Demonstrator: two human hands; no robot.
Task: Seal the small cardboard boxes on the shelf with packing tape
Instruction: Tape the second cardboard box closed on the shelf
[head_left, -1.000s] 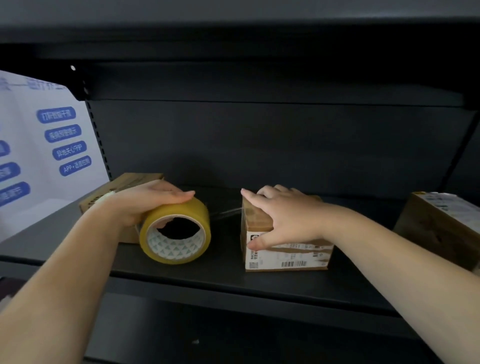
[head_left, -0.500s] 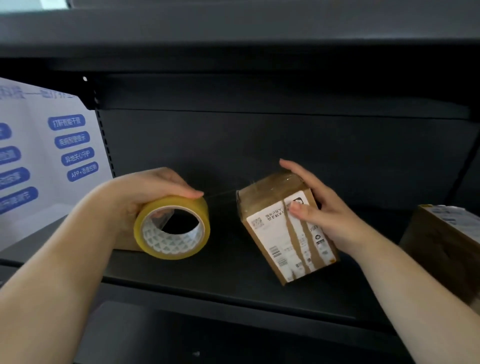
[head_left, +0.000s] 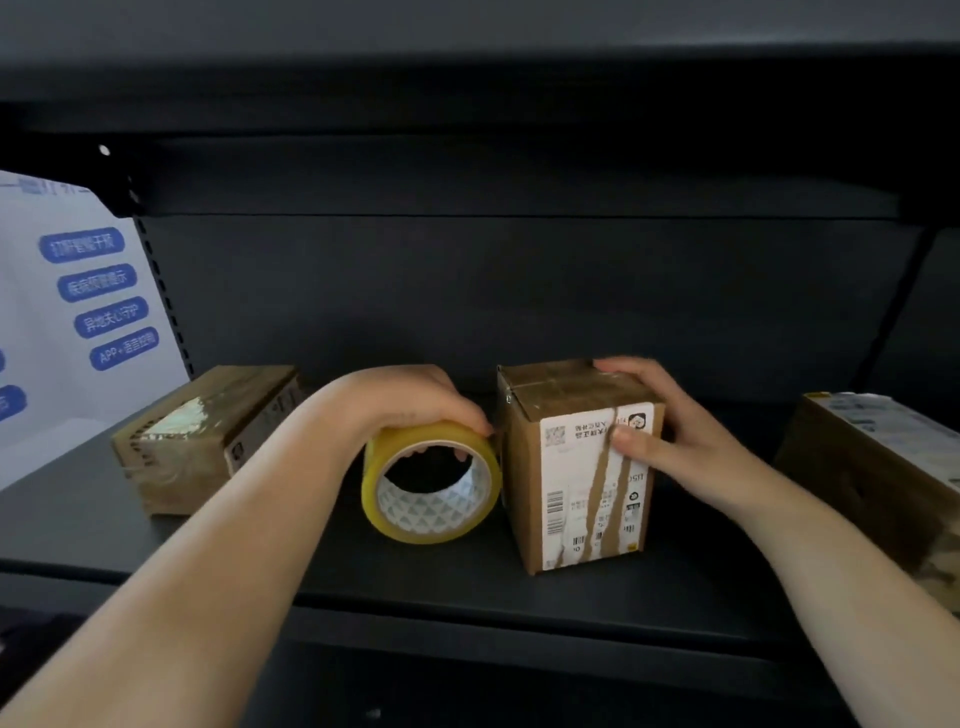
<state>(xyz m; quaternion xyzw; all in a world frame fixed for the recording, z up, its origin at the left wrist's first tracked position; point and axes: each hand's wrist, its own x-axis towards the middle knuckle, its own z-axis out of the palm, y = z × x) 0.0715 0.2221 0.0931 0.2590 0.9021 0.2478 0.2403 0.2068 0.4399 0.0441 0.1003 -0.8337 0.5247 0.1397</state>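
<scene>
A small cardboard box (head_left: 566, 499) with a torn white shipping label stands on end in the middle of the dark shelf (head_left: 467, 587). My right hand (head_left: 660, 431) grips its top and right side, thumb on the label. My left hand (head_left: 410, 405) holds a yellow roll of packing tape (head_left: 431, 488) from above, and the roll presses against the box's left face. Old tape crosses the box's top. A second small box (head_left: 208, 436) lies flat at the left. A third box (head_left: 878, 467) sits at the right edge, partly cut off.
A white panel with blue labels (head_left: 78, 312) stands at the left end of the shelf. The dark back wall (head_left: 519, 291) and an upper shelf (head_left: 467, 104) close in the space above. The shelf's front lip (head_left: 467, 629) runs below my arms.
My right hand lifted the middle box, turned it and stood it on end. The tape roll in my left hand moved right until it met the box's left face.
</scene>
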